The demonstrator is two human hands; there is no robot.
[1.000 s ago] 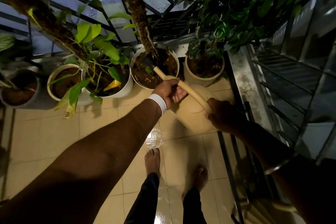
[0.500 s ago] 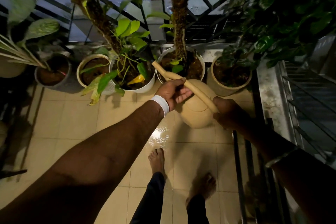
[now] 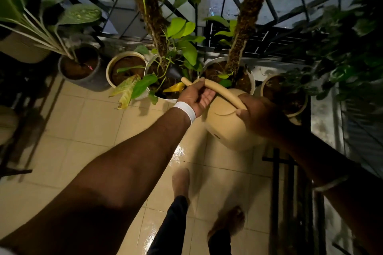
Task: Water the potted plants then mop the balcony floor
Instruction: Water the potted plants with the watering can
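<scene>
Hooking the left hand (image 3: pixel 196 97) onto the spout (image 3: pixel 219 90) of the watering can (image 3: pixel 223 124): fingers (image 3: pixel 198 85) curled over the top, palm turned up beneath. Clamping the rear of the can with the right hand (image 3: pixel 261 118), thumb (image 3: pixel 240 112) pressed on the beige shell. Cannot see the other right fingers, lost in shadow behind the body, nor any handle. Holding the can off the tiled floor (image 3: pixel 93 126), tipped forward, spout tip reaching over the near rim of the white pot (image 3: pixel 167 99) with the bright green leaves. Cannot tell whether water leaves the tip, too dark among those leaves. Wearing a white wristband (image 3: pixel 186 111) on the left wrist and a thin bangle (image 3: pixel 329 183) on the right, with both forearms cut off at the bottom edge. Just behind the can, a second white pot (image 3: pixel 252 80) with a mossy pole, partly covered by the spout. To the right, a beige pot (image 3: pixel 302 107), half hidden by the right hand and dark foliage. Further left, a cream-rimmed pot (image 3: pixel 108 72) and a grey pot (image 3: pixel 93 84). Below, two blurred bare feet (image 3: pixel 181 180) by a shiny wet patch (image 3: pixel 180 155). Beyond the pots, a dark metal railing (image 3: pixel 259 47), with the plant tops cut off above.
</scene>
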